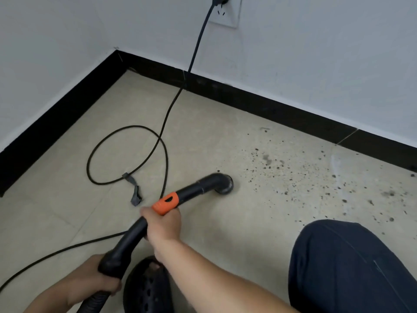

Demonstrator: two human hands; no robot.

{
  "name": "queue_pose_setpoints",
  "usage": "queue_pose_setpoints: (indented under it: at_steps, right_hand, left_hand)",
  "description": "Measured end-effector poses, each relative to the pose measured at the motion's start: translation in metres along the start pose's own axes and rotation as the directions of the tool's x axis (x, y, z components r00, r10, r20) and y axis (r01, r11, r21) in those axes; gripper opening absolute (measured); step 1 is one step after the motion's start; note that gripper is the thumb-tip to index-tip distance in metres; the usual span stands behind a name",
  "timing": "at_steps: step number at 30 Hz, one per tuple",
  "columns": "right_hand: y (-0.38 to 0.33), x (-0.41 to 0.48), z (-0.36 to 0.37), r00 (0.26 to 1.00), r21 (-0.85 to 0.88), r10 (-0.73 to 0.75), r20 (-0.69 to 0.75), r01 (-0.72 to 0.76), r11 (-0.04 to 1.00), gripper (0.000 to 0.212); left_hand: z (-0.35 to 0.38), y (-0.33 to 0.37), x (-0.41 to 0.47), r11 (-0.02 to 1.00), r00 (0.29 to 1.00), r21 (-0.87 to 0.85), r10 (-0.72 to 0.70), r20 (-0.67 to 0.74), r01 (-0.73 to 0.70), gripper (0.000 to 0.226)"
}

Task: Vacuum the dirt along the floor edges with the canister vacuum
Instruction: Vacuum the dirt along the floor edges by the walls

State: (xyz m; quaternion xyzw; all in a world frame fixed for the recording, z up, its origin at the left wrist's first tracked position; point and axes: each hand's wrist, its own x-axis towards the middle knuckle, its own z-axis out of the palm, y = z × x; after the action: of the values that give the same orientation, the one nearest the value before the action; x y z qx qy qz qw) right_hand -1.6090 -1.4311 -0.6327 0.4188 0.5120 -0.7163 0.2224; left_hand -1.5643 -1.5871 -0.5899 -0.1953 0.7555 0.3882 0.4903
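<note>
**Nozzle on the tiles, short of the dirt**

2 white walls (316, 53) meet in a corner at the upper left, and beige floor tiles (203, 136) fill the rest of the view. A black baseboard (259, 105) runs along the foot of both walls.

At the lower right a bent knee in dark blue trousers (349, 267) sits over the tiles. Beyond it, dark specks and clumps of dirt (304, 175) are scattered over the floor on the right, reaching up to the baseboard.

A black power cord (195, 48) drops from the wall socket (228, 16), makes 1 loop on the floor and trails off at the lower left.

The black vacuum tube (194, 190) slants up from the lower left. Its curved nozzle (222, 181) points down onto the tiles, just left of the nearest specks and well apart from the baseboard.

The right hand (163, 224) is wrapped round the tube directly behind the orange collar (165, 203). The left hand (94, 276) grips from below where the thick cuff (115, 260) joins the ribbed hose (94, 301).

A black perforated clog (144, 288) shows under the right forearm. A small grey strap (135, 195) hangs off the cord loop and lies on the floor.
</note>
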Motion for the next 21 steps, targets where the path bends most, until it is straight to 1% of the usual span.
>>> queue_pose_setpoints:
  at_steps: [3, 5, 6, 8, 10, 12, 14, 17, 19, 21]
  right_hand:
    - [-0.017, 0.012, 0.018, 0.996, -0.134, -0.004, 0.084, 0.015, 0.991, 0.053]
    - [-0.023, 0.018, 0.025, 0.993, -0.177, -0.004, 0.116, 0.024, 0.984, 0.053]
    - [-0.026, 0.019, 0.024, 0.994, -0.183, -0.003, 0.113, 0.023, 0.983, 0.054]
    - [-0.027, 0.018, 0.011, 0.998, -0.163, -0.007, 0.059, 0.017, 0.986, 0.054]
    - [-0.023, 0.016, -0.009, 1.000, -0.097, -0.008, -0.013, 0.007, 0.995, 0.046]
    - [-0.020, 0.019, -0.021, 0.999, -0.029, -0.007, -0.047, 0.006, 1.000, 0.041]
    - [-0.024, 0.023, -0.015, 1.000, -0.028, -0.010, -0.025, 0.010, 1.000, 0.042]
    - [-0.043, 0.025, 0.009, 0.996, -0.084, 0.002, 0.090, 0.006, 0.996, 0.044]
    - [-0.056, 0.025, 0.017, 0.991, -0.068, 0.002, 0.135, 0.007, 0.998, 0.033]
    - [-0.064, 0.024, 0.012, 0.990, -0.019, 0.016, 0.138, -0.014, 1.000, 0.024]
  left_hand:
    - [0.004, 0.001, -0.002, 0.993, 0.993, -0.115, -0.039, -0.110, 0.026, 0.055]
    - [0.005, -0.002, 0.000, 0.988, 0.991, -0.154, -0.021, -0.132, 0.001, 0.055]
    - [0.007, 0.002, -0.001, 0.989, 0.987, -0.148, -0.021, -0.158, -0.002, 0.054]
    - [0.012, 0.010, 0.003, 0.991, 0.988, -0.132, 0.014, -0.157, -0.036, 0.050]
    - [0.019, 0.019, 0.009, 0.993, 0.990, -0.091, 0.058, -0.131, -0.070, 0.046]
    - [0.021, 0.022, 0.015, 0.995, 0.991, -0.062, 0.077, -0.111, -0.084, 0.040]
    - [0.018, 0.022, 0.022, 0.992, 0.982, -0.050, 0.106, -0.158, -0.115, 0.034]
    - [0.006, 0.019, 0.027, 0.991, 0.946, -0.037, 0.110, -0.305, -0.127, 0.029]
    - [-0.004, 0.021, 0.029, 0.989, 0.923, -0.017, 0.129, -0.362, -0.145, 0.028]
    - [-0.009, 0.027, 0.035, 0.985, 0.917, 0.056, 0.172, -0.360, -0.163, 0.030]
